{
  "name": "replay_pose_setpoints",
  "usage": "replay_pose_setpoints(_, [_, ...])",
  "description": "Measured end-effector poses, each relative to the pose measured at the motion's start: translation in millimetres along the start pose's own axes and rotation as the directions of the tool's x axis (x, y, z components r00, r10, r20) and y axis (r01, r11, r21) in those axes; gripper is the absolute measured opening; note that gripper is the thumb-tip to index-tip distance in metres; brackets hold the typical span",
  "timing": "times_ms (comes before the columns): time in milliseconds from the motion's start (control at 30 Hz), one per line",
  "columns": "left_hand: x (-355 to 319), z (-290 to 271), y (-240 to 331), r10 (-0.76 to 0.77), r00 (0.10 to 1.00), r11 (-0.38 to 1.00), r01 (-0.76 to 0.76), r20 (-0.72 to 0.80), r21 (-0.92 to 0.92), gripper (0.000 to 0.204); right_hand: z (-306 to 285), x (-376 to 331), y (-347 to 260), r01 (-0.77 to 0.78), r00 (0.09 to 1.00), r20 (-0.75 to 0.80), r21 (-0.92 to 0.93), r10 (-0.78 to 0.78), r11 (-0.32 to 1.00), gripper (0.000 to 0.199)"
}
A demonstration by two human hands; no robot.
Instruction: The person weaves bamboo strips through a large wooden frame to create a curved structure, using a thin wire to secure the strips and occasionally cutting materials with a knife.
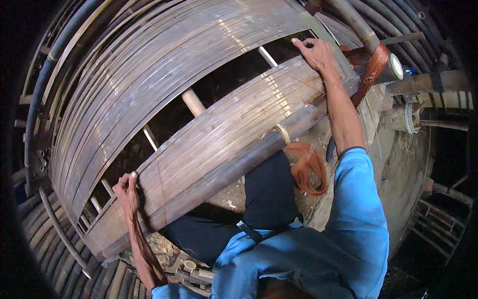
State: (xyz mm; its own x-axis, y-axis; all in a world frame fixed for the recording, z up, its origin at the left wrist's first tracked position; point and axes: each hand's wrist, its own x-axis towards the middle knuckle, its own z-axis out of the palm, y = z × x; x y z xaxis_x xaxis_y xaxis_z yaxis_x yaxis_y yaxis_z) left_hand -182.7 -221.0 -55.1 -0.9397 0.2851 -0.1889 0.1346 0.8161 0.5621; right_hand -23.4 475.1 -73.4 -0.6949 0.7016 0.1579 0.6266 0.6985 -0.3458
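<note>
A wide panel of long, thin bamboo slats [224, 129] lies across in front of me, bound crosswise with thin cord and a pale strip. Its upper long edge borders a dark gap, and a larger slatted section [174, 55] continues beyond. My left hand [128, 192] is bent over the edge slat at the panel's left end, thumb raised. Near the right end, my right hand [318, 56] has curled fingers at the same edge; its fingertips reach over the gap. What lies under both palms is partly hidden.
Pale crosspieces [193, 102] bridge the gap. A thick bamboo pole [249, 162] runs along the panel's near side, above my dark-clad legs. An orange-brown bundle of strands [306, 169] lies right of my knee. Bamboo poles [356, 25] and an orange-brown strap [373, 70] are at upper right.
</note>
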Motion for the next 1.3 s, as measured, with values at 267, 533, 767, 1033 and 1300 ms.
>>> replay_pose_setpoints(267, [-16.2, -1.0, 11.8, 0.207, 0.936, 0.978, -0.204, -0.283, 0.043, 0.027, 1.6, -3.3, 4.2, 0.027, 0.997, -0.071, 0.075, -0.022, 0.997, 0.062])
replay_pose_setpoints(533, [-16.8, -16.7, 23.2, -0.085, 0.994, 0.996, 0.087, -0.063, 0.024, 0.042, -0.6, -3.1, -0.9, 0.108, 0.992, -0.074, 0.057, -0.104, 0.992, 0.066])
replay_pose_setpoints(767, [3.8, 28.7, 34.6, 0.184, 0.972, 0.947, -0.136, -0.145, 0.291, 0.051, -5.6, -9.1, 9.9, 0.111, 0.993, 0.039, 0.050, -0.113, 0.993, 0.068])
replay_pose_setpoints(1033, [19.5, 17.6, 26.1, -0.080, 0.991, 0.962, 0.049, 0.106, 0.270, 0.067, -2.8, -13.3, 6.0, 0.242, 0.967, 0.107, -0.102, -0.231, 0.965, 0.081])
replay_pose_setpoints(1300, [14.7, 16.6, 39.1, -0.055, 0.996, 0.978, 0.038, 0.076, 0.207, 0.065, -33.6, -50.2, 14.1, 0.227, 0.974, -0.075, 0.342, -0.214, 0.912, 0.063])
